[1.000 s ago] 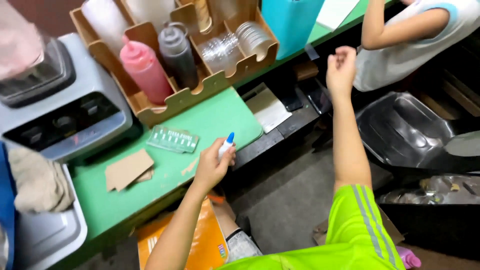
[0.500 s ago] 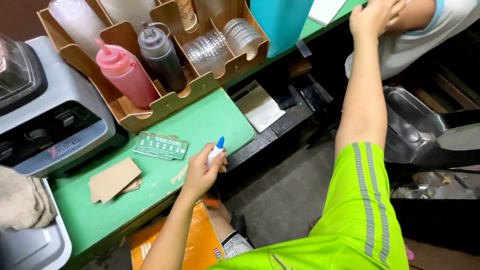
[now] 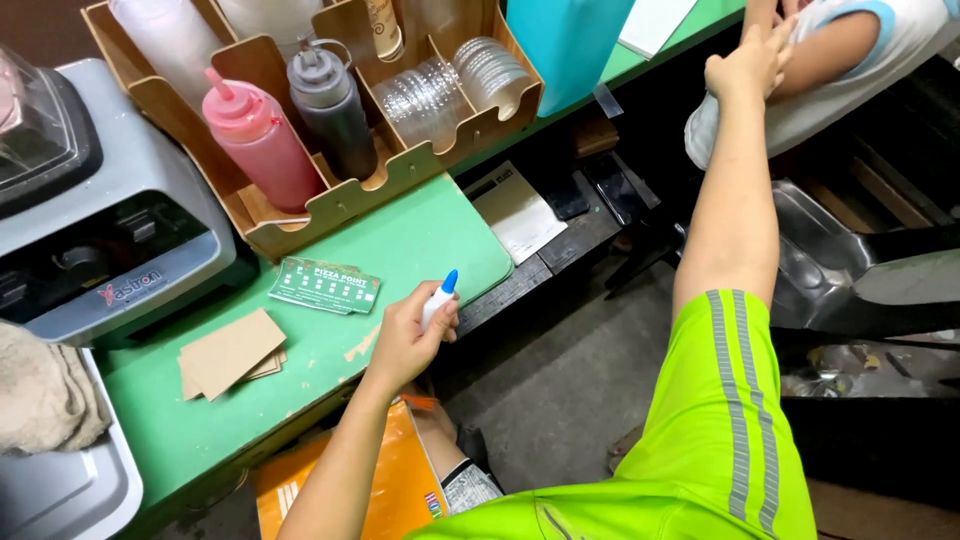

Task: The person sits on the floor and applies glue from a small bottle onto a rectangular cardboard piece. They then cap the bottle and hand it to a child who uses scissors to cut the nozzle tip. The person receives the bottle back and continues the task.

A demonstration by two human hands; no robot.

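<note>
While the left hand [image 3: 405, 340] hovers at the front edge of the green desk [image 3: 420, 235], its fingers are curled tight around a white marker [image 3: 438, 299] with a blue cap. The marker sticks up out of the top of the fist, cap end pointing up and away from the person, so only its upper part shows and the rest is buried in the grip. Just beside the hand, to its left on the desk, lies a green printed card [image 3: 326, 285], close to the knuckles but not touching them. Further left sits a small stack of brown cardboard pieces [image 3: 230, 352].

Behind these stands a wooden organiser [image 3: 330, 200] with a pink squeeze bottle [image 3: 260, 140] and a dark squeeze bottle [image 3: 332, 108] upright in neighbouring compartments, and stacks of clear plastic lids [image 3: 450, 85] in the compartments to the right. A grey blender base [image 3: 100, 240] takes up the left end of the desk, with a beige cloth [image 3: 40, 395] below it.

The right hand [image 3: 750, 62] is stretched far out to the upper right, well apart from the marker, resting against another person's arm [image 3: 830, 45]. Whether its fingers are closed on that arm or merely laid on it cannot be told.
</note>
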